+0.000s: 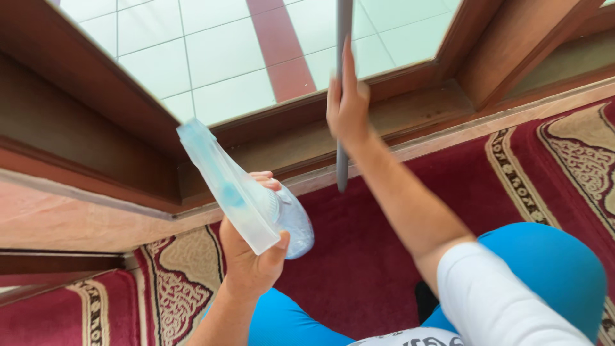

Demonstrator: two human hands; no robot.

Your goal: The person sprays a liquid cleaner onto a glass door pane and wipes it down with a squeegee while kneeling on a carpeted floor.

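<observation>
My left hand (pixel 251 251) grips a clear bluish spray bottle (pixel 238 190), its pale blue trigger head pointing up and left toward the window glass (pixel 224 57). My right hand (pixel 347 102) is raised against the lower part of the pane and holds a thin grey handle or pole (pixel 343 154) that runs upright out of the top of the view. What is at the top end of the pole is hidden. My right sleeve is white, and my knees in blue trousers show below.
A dark wooden window frame (pixel 410 109) surrounds the pane, with a stone sill (pixel 77 218) beneath it. A red patterned carpet (pixel 359 256) with cream ornamental borders lies under my knees. Pale tiles with a red stripe show through the glass.
</observation>
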